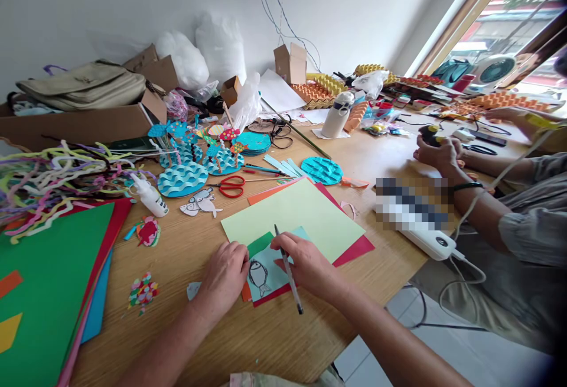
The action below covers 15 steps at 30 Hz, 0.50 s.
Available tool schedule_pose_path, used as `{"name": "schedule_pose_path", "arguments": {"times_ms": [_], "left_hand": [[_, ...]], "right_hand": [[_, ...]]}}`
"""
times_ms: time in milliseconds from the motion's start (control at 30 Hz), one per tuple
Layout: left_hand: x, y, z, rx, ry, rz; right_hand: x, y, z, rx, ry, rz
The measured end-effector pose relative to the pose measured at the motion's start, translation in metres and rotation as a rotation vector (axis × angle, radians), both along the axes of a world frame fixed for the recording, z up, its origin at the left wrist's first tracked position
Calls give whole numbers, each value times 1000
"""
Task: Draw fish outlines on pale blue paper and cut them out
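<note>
In my right hand (305, 260) a pen (290, 272) is held slantwise over a light blue sheet of paper (277, 275). A fish drawing (258, 275) in dark ink shows on that sheet. My left hand (224, 277) has its fingers curled at the sheet's left edge, gripping it there. Green, orange and red paper pieces peek out around the light blue sheet. Behind it lies a large pale green sheet (292, 215) on red and orange paper. A small pale cutout (193, 290) is partly hidden by my left wrist.
Left of the papers are a glue bottle (153, 198), red-handled scissors (231, 187), fish cutouts (200, 204) and pipe cleaners (71, 180). Green card sheets (53, 292) fill the left side. A power strip (425, 239) lies at right, near another person's hands (438, 153).
</note>
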<state>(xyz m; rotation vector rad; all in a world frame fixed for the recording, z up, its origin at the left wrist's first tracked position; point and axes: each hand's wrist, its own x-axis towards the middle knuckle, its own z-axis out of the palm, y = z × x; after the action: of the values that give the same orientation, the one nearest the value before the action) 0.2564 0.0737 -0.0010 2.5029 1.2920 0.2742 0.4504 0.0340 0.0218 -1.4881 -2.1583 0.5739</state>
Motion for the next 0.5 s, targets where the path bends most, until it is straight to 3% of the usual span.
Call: {"name": "schedule_pose_path", "arguments": {"times_ms": [233,500], "left_hand": [[-6,0,1,58,-137,-82],[-21,-5,-10,51,-284,-236]], "right_hand": [[-17,-13,-7,7,103,161],[-23,-12,-18,42,124,138]]}}
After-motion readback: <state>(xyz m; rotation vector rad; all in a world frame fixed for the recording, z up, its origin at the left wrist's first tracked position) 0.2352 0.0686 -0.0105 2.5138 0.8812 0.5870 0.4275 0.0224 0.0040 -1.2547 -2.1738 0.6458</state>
